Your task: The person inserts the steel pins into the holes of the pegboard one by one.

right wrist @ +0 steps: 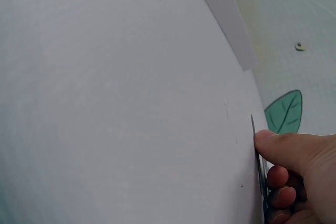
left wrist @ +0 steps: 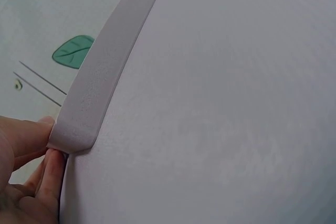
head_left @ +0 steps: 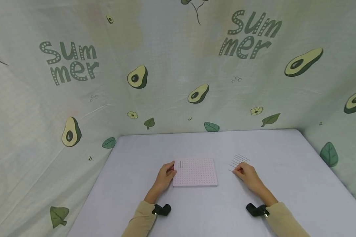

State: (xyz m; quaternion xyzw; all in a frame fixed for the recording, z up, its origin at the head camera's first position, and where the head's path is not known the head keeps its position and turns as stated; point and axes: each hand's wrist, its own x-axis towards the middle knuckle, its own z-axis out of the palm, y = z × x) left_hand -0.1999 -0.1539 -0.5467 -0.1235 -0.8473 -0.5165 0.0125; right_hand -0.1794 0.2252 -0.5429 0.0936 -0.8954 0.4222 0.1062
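Observation:
A pale pink board [head_left: 195, 179] with rows of small holes lies flat on the table. At its left edge, my left hand [head_left: 165, 174] pinches the near corner of the board's side, seen close in the left wrist view. Two thin dark needles [left wrist: 43, 78] stand upright in the board's holes near that hand. To the right of the board, several needles [head_left: 238, 158] lie side by side, slanting. Over the nearest of them is my right hand [head_left: 248, 176]; thumb and curled fingers pinch a pointed needle [right wrist: 253, 124], its tip sticking out past the thumb.
The white-covered table [head_left: 201, 214] stretches around the board. Behind and at the sides hangs a pale cloth [head_left: 166, 49] printed with avocados, leaves and lettering. Each wrist carries a black camera mount [head_left: 163, 209].

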